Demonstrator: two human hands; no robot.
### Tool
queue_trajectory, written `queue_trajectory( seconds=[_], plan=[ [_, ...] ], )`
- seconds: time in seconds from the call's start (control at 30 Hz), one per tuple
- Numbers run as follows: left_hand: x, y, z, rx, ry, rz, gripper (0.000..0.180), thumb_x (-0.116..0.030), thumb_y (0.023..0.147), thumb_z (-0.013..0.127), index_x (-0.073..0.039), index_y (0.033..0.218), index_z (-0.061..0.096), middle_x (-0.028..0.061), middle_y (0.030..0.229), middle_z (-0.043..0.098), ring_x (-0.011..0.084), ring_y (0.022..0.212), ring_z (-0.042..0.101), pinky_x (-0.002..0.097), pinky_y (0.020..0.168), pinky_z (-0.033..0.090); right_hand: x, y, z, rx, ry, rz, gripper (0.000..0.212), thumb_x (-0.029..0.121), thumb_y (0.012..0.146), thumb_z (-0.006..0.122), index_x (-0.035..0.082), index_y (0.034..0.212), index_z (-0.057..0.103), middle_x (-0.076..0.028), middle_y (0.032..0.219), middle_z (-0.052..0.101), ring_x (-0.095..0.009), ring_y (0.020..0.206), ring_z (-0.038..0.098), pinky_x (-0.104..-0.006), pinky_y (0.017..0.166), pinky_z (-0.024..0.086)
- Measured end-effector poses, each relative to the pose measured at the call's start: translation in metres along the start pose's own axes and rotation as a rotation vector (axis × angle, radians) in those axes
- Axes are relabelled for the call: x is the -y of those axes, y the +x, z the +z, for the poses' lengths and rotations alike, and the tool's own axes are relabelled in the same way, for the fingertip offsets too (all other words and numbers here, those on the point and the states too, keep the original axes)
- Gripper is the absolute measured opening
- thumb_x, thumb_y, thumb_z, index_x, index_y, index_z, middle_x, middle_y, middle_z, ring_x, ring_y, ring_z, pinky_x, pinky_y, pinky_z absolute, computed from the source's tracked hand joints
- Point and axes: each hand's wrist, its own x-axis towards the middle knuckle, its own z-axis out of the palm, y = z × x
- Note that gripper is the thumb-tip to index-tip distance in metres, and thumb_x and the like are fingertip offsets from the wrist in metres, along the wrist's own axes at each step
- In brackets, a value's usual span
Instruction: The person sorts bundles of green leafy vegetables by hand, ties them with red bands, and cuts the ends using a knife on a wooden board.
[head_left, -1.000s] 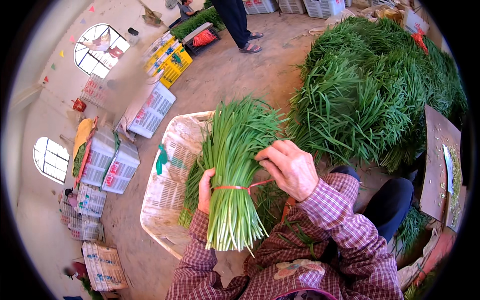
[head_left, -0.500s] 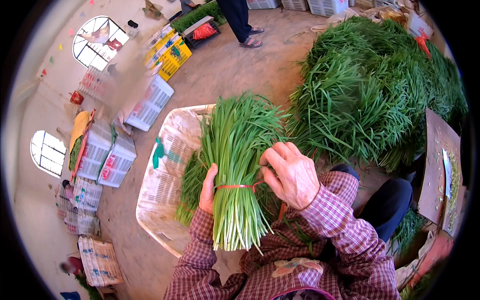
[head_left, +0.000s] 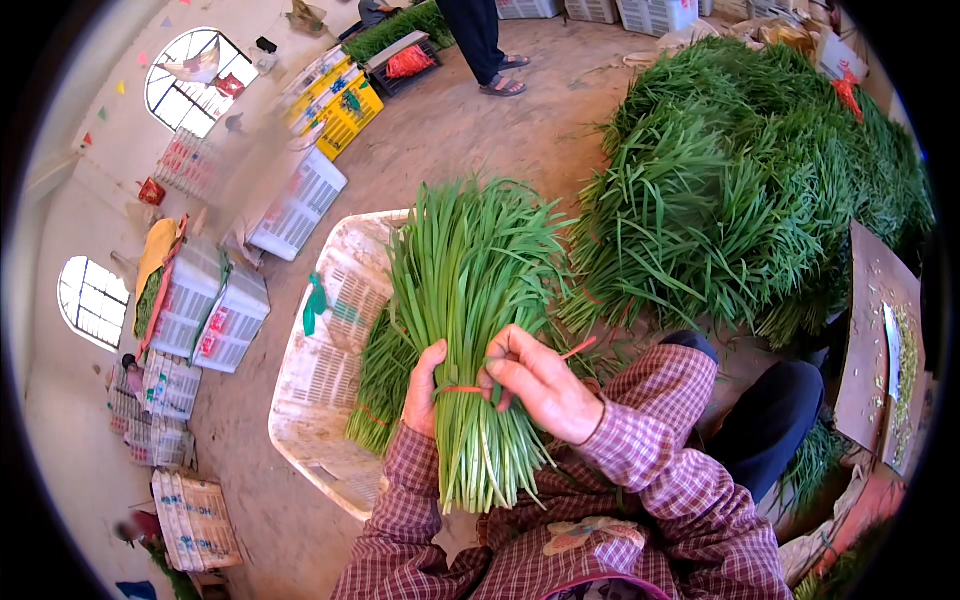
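A thick bundle of garlic chives (head_left: pixel 470 270) stands upright before me, leaves up and pale cut stems down. Around its lower part runs a thin red tie (head_left: pixel 460 389). My left hand (head_left: pixel 424 385) is closed round the bundle's left side, thumb showing and the other fingers hidden behind the stems. At the front right, my right hand (head_left: pixel 545 388) pinches the tie against the stems with curled fingers; a loose red end sticks out beyond the knuckles. Behind the bundle is a white plastic basket (head_left: pixel 340 265) with more tied chives (head_left: pixel 383 385) in it.
A large heap of chives (head_left: pixel 730 190) lies at the right. Near my knee, a knife (head_left: pixel 892 345) rests on a board (head_left: pixel 862 330) with trimmings. White crates (head_left: pixel 300 205) and a yellow crate (head_left: pixel 350 118) stand left; a person's legs (head_left: pixel 470 40) are at the back.
My right hand has moved left and down, from beside the bundle onto the tie at its front. The tie's loose end now points up and right. The left hand still holds the bundle.
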Motion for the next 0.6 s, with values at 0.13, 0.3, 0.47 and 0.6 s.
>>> queue_trajectory(
  seconds=[0.13, 0.3, 0.47, 0.6],
  plan=[
    [0.005, -0.004, 0.028, -0.324, -0.077, 0.020, 0.061, -0.048, 0.091, 0.050, 0.001, 0.127, 0.052, 0.0176, 0.111, 0.065, 0.0286, 0.094, 0.065, 0.0417, 0.082, 0.056, 0.014, -0.007, -0.009, 0.276, 0.507, 0.307, 0.019, 0.022, 0.098, 0.049, 0.004, 0.104, 0.047, -0.003, 0.086, 0.058, -0.012, 0.071, 0.059, -0.0242, 0.057, 0.053],
    [-0.011, -0.005, 0.024, -0.267, -0.081, 0.051, 0.064, -0.049, 0.090, 0.052, 0.000, 0.131, 0.048, 0.0195, 0.118, 0.062, 0.0328, 0.100, 0.064, 0.0469, 0.087, 0.054, 0.025, -0.039, -0.016, 0.947, 0.142, 0.373, 0.026, 0.029, 0.097, 0.057, 0.004, 0.105, 0.056, -0.006, 0.089, 0.061, -0.016, 0.080, 0.063, -0.0295, 0.064, 0.055],
    [-0.012, -0.009, 0.018, -0.466, -0.065, 0.212, 0.051, -0.030, 0.090, 0.059, 0.001, 0.129, 0.050, 0.0166, 0.116, 0.064, 0.0307, 0.098, 0.065, 0.0456, 0.087, 0.055, 0.030, -0.024, -0.044, 0.079, -0.863, -0.223, 0.015, 0.021, 0.088, 0.062, 0.008, 0.095, 0.063, -0.012, 0.089, 0.065, -0.032, 0.076, 0.065, -0.0402, 0.064, 0.052],
    [-0.005, -0.007, 0.014, -0.481, 0.017, 0.251, 0.049, -0.026, 0.088, 0.059, 0.002, 0.128, 0.050, 0.0155, 0.115, 0.064, 0.0269, 0.098, 0.065, 0.0417, 0.087, 0.055, 0.037, 0.000, -0.026, -0.167, -0.695, -0.250, 0.011, 0.016, 0.088, 0.063, 0.007, 0.093, 0.062, -0.014, 0.079, 0.063, -0.031, 0.067, 0.065, -0.0402, 0.060, 0.050]
  ],
)
